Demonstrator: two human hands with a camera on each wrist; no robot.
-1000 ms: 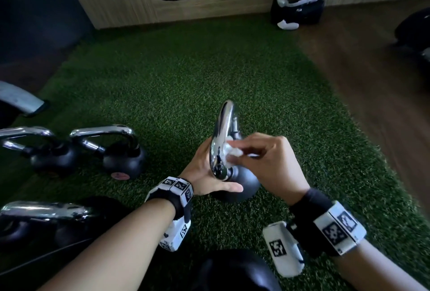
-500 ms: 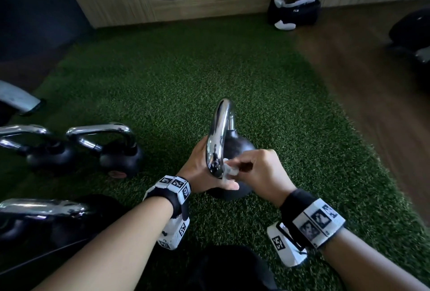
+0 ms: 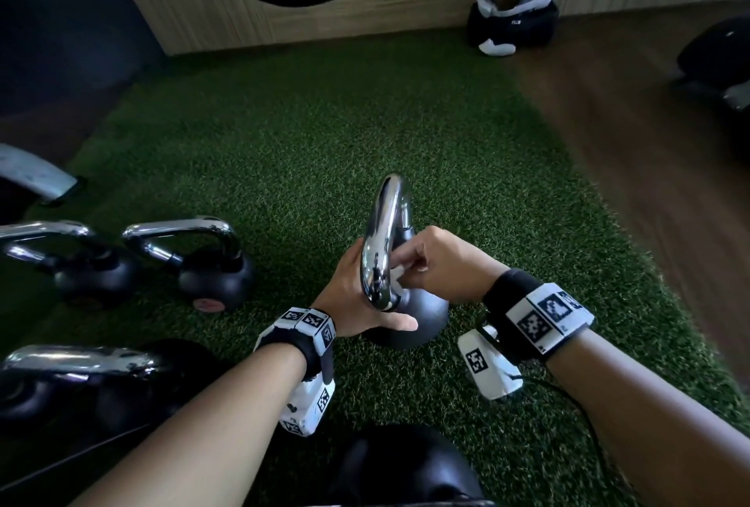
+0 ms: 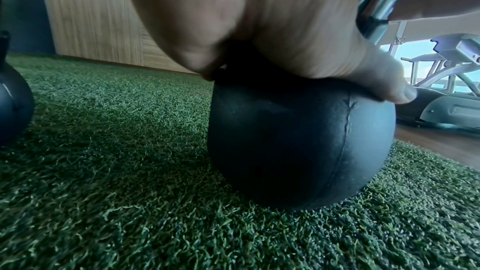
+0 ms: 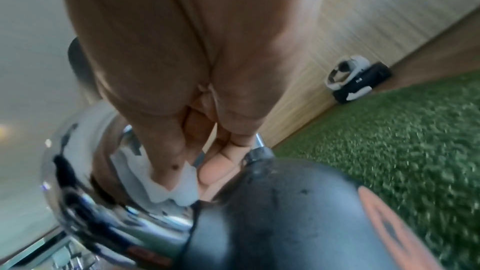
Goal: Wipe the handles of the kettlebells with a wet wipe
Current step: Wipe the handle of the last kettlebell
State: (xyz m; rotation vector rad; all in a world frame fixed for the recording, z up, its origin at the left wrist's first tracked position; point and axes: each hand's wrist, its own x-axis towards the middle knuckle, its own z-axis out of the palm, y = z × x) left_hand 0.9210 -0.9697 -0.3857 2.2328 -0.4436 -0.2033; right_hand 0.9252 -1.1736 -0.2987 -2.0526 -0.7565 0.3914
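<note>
Kettlebell (image 3: 410,316) handle (image 3: 383,238): right hand (image 3: 440,267) pinches the wet wipe (image 3: 395,277) near its base; left hand (image 3: 357,295) lies flat, bracing. Best to press firmly and wrap around the chrome.

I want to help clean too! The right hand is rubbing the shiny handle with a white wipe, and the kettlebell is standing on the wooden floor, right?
Nearly. The right hand does rub the shiny handle with a white wipe, but the kettlebell stands on the green turf, not the wooden floor. The left wrist view shows this best.
</note>
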